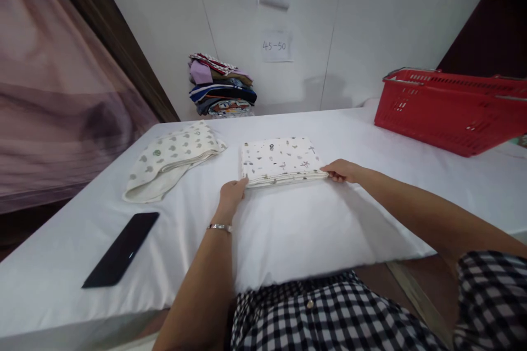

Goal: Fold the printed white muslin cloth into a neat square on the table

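Note:
A white cloth (284,159) with small grey and green prints lies folded into a layered rectangle on the white-covered table. My left hand (233,196) pinches its near left corner, thumb on top. At the near right corner, my right hand (341,170) grips the folded edge, with its fingers curled under. A second cloth (177,153), cream with grey-green motifs, rests loosely folded to the left and touches neither hand.
A black phone-like slab (121,249) lies at the front left of the table (329,230). A red basket (444,109) stands at the back right. Folded clothes (222,88) are piled at the far edge, against the white wall bearing a paper (278,46) marked "45-50".

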### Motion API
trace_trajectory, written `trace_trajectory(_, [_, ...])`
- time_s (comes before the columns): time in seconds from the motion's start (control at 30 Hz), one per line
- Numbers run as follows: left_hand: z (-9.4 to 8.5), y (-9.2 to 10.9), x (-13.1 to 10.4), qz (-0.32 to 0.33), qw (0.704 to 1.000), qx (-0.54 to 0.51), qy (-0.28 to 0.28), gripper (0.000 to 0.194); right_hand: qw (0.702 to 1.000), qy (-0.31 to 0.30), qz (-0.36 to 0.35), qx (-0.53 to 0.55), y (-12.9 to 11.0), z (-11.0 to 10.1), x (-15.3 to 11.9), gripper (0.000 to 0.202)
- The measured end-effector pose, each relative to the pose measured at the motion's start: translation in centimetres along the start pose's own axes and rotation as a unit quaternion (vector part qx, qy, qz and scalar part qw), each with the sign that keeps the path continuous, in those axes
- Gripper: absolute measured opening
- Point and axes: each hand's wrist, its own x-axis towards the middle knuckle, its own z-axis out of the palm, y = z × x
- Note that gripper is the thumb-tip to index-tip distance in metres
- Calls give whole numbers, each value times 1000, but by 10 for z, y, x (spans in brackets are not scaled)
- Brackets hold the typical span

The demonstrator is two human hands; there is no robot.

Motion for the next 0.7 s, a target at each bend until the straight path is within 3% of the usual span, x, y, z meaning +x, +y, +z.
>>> trace_trajectory(0.1, [-3, 3, -4, 7, 1000, -3, 17, 35, 1000, 5, -19, -5, 1, 3, -3, 38])
trace_trajectory(0.3, [-8, 8, -10, 17, 992, 124, 3, 39, 995, 22, -20, -91, -2, 5, -7, 39])
trace_trajectory(0.43, [-12, 10, -13, 22, 987, 162, 4, 34, 994, -4, -11, -112, -5, 4, -9, 39])
trace_trajectory(0.57, [-12, 13, -18, 19, 986, 164, 16, 27, 996, -21, 0, -90, -5, 4, -9, 37])
trace_trajectory(0.7, [-11, 16, -18, 4, 990, 139, 3, 21, 994, -6, -42, -97, -3, 4, -3, 34])
